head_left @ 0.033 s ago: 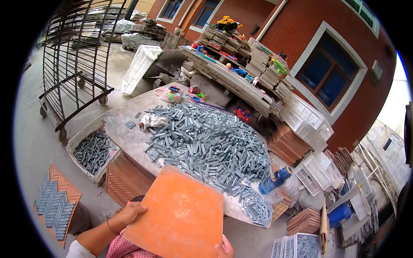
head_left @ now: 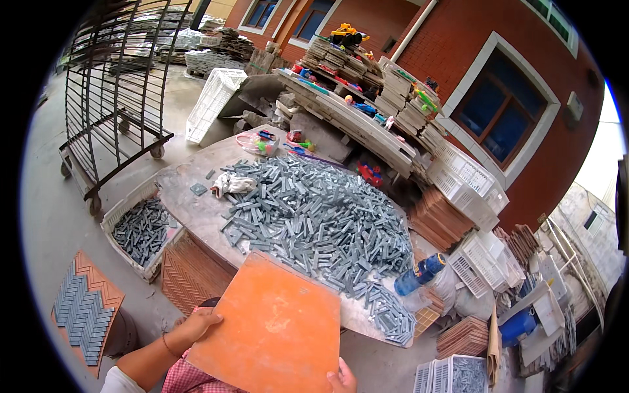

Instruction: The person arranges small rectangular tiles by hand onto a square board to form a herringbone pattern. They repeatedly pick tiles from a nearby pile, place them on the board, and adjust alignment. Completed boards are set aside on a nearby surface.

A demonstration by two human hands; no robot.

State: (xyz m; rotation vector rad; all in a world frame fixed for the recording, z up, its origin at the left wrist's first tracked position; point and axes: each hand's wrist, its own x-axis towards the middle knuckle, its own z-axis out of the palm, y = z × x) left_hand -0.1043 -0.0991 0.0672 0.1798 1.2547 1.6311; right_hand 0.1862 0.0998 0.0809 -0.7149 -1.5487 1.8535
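Concrete yard (head_left: pixel 52 209), left hand (head_left: pixel 198 324) gripping orange board (head_left: pixel 272 321), right hand (head_left: pixel 344 378) lower

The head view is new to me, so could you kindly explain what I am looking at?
There is no robot here, only a person's bare hands. The picture comes from a fisheye camera worn on the person's head, looking down, so straight edges bend toward the rim.

The left hand grips the left edge of a flat orange board; the right hand holds its lower right corner. Beyond the board is a table with a large heap of grey strips, a crumpled white glove and, near its right edge, a blue bottle. At lower left, another panel bears similar strips in a zigzag pattern.
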